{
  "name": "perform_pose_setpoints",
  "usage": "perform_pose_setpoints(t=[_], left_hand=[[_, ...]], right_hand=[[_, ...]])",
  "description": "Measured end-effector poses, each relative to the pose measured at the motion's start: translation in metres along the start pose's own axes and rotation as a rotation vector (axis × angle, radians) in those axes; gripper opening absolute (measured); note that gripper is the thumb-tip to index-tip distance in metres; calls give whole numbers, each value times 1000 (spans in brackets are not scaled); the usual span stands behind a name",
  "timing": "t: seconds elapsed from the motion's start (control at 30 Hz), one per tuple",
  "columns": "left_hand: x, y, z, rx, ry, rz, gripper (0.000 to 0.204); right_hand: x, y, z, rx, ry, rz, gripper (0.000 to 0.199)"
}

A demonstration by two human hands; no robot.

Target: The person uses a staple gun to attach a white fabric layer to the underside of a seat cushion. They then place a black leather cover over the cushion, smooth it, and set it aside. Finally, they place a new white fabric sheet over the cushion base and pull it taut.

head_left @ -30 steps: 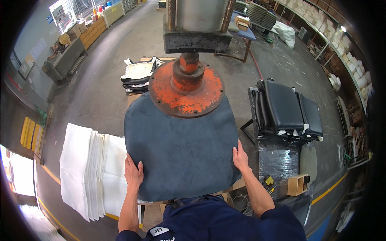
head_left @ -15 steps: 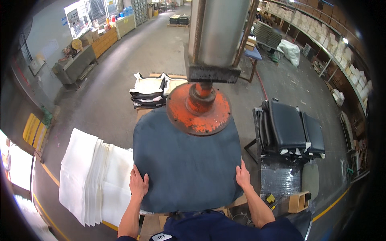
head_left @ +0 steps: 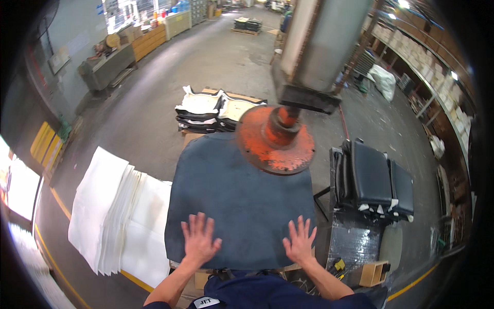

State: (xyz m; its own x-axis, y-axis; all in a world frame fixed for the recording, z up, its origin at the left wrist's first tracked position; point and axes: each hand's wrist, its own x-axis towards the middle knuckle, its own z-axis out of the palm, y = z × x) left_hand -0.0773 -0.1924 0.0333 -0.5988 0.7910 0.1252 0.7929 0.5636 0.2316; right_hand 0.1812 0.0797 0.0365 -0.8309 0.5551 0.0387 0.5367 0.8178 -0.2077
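A large dark blue-grey padded panel with rounded corners (head_left: 239, 206) lies in front of me. My left hand (head_left: 200, 241) is over its near left part, palm down with fingers spread. Over the near right part is my right hand (head_left: 300, 242), also palm down with its fingers apart. Both appear to rest on the surface, and neither holds anything. A round orange press plate with worn paint (head_left: 276, 140) covers the panel's far right part, below a thick grey metal column (head_left: 324, 46). Whether the plate touches the panel, I cannot tell.
White sheets (head_left: 121, 216) are stacked at the left. Black upholstered pads (head_left: 373, 175) sit on a bench (head_left: 355, 237) at the right, near a small wooden box (head_left: 374, 273). Beyond the panel stand black-and-white padded covers (head_left: 218, 110) in piles.
Both hands have left the panel's side edges and moved inward onto its top, fingers now spread. The view has shifted, so the press plate appears further right.
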Motion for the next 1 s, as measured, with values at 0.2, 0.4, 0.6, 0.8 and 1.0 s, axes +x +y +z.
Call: perform_pose_setpoints(t=[0.2,0.4,0.6,0.8,1.0], left_hand=[[-13,22,19,-25,-104,208,74],[-16,16,20,-6,-131,239,69],[-16,17,19,-11,-91,273,67],[-16,17,17,4,-96,284,66],[-16,17,19,5,-122,294,67]], right_hand=[[-17,-14,19,-57,-146,-53,67],[-24,-16,29,-35,-199,-41,65],[-25,-19,25,-28,-219,-13,64],[-25,-19,24,-19,-219,-9,65],[-25,-18,26,-32,-200,-11,64]])
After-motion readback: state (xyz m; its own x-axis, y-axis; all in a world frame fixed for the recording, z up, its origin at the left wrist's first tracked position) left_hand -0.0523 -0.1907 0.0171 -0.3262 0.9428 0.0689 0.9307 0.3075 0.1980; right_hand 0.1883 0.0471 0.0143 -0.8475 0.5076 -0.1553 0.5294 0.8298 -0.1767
